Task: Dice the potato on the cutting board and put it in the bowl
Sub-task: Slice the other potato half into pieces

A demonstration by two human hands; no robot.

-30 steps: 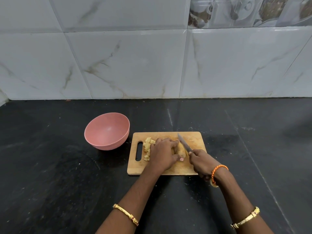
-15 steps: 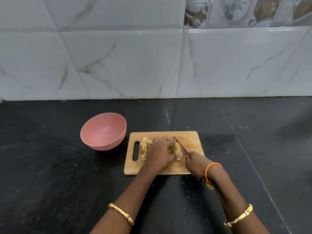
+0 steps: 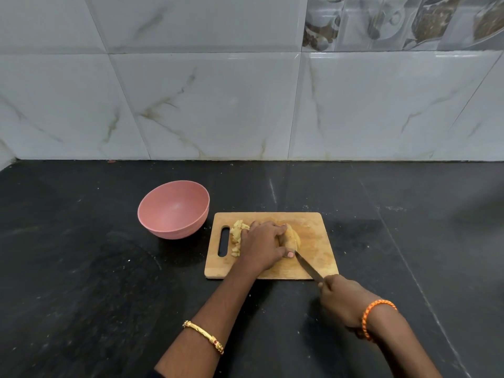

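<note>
- A black stone countertop (image 3: 81,268) is seen, backed by a wall of white marbled tiles (image 3: 218,105); a strip of printed decor tiles (image 3: 395,20) is set at the top right.
- A wooden cutting board (image 3: 313,257) is laid flat near the counter's middle, its handle slot turned left.
- A pink bowl (image 3: 174,211) is placed just left of the board, apart from it; nothing is seen inside.
- The left hand (image 3: 261,245) is laid over the potato (image 3: 293,237) at the board's centre, fingers curled down round it to pin it.
- The right hand (image 3: 343,301) is held off the board's near right corner, wrapped round the knife handle; the handle itself is hidden by the fist.
- The knife (image 3: 308,266) is angled up-left, tip beside the left thumb at the potato's near end.
- A small heap of diced pieces (image 3: 236,236) is left by the slot, partly under the left hand.
- Step judged: dicing, partway; an uncut chunk remains, nothing transferred.
- Next move judged to need the blade drawn through with the left fingertips tucked clear, as the thumb is close to the edge.
- Bangles are worn on both forearms, an orange thread band on the right wrist.
</note>
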